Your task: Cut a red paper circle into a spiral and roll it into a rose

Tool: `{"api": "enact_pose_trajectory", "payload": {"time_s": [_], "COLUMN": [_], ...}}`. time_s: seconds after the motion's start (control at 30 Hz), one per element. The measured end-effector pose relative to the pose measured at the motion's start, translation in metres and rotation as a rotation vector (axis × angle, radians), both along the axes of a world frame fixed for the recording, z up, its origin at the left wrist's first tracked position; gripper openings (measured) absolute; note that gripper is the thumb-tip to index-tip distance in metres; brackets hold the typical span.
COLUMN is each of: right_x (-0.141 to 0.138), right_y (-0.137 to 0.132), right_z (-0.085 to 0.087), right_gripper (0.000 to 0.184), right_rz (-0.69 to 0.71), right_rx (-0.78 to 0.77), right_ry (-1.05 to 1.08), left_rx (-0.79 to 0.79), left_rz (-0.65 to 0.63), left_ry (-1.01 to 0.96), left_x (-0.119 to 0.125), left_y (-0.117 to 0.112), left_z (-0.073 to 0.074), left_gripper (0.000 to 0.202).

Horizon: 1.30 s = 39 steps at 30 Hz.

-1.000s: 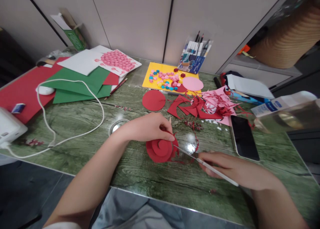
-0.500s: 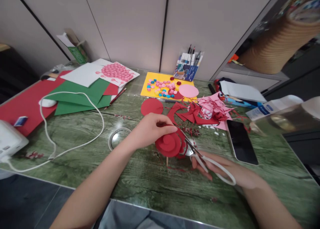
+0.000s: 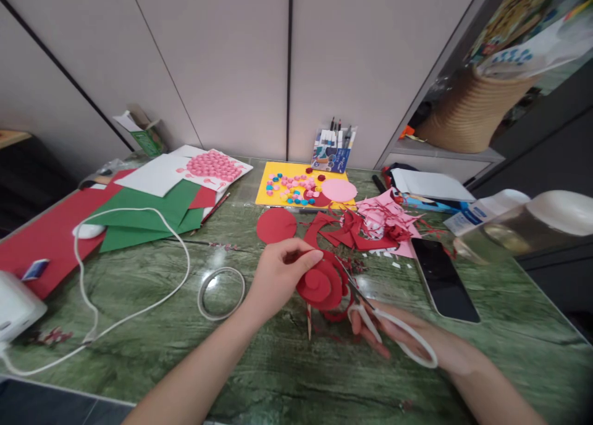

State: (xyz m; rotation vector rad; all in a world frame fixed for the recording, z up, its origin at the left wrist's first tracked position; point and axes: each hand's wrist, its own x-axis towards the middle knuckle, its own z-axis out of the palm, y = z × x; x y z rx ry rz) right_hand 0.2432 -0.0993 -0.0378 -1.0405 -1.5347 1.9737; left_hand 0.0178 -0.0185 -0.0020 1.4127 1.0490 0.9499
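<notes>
Between its thumb and fingers, my left hand [image 3: 282,270] pinches a red paper spiral [image 3: 319,283] by its upper left edge. White-handled scissors [image 3: 403,335] are in my right hand [image 3: 380,329], with the blades at the right edge of the spiral. A narrow cut strip curls off the spiral's lower right side. Below the spiral, a pointed wooden stick [image 3: 309,323] shows on the table. Just behind my left hand lies a red paper circle [image 3: 277,225]. A roll of tape [image 3: 221,293] rests left of my left wrist.
Red paper scraps [image 3: 352,233] and pink shreds [image 3: 382,215] lie behind the scissors. A phone [image 3: 445,280] sits to the right, near a clear container [image 3: 523,233]. Yellow paper [image 3: 266,193] bears small pompoms. A white cable [image 3: 139,317] loops at left beside green paper [image 3: 143,218].
The view has tilted up and shifted right, so things appear lower. The spiral has turned slightly in my left hand, and the strip hanging from it looks longer. Both grips stay the same.
</notes>
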Motion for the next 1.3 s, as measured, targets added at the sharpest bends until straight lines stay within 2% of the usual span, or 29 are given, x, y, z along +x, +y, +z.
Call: {"api": "enact_pose_trajectory", "payload": {"time_s": [0.47, 0.67, 1.0, 1.3], "right_x": [-0.014, -0.027, -0.033, -0.021], "right_y": [-0.006, -0.005, -0.007, -0.004], "right_z": [-0.012, -0.004, -0.008, -0.011], "right_gripper": [0.037, 0.033, 0.036, 0.042], "right_rz": [-0.128, -0.206, -0.232, -0.147], "right_rx": [0.104, 0.145, 0.179, 0.194], "right_ry": [0.011, -0.002, -0.002, 0.021], "left_rx": [-0.056, -0.105, -0.105, -0.047], "left_rz": [0.084, 0.106, 0.137, 0.046], "left_ry": [-0.121, -0.193, -0.256, -0.223], "left_x": [0.013, 0.015, 0.022, 0.011], "left_y": [-0.012, -0.014, -0.019, -0.013], "left_z": [-0.005, -0.013, -0.014, -0.009], "left_gripper": [0.021, 0.023, 0.023, 0.023]}}
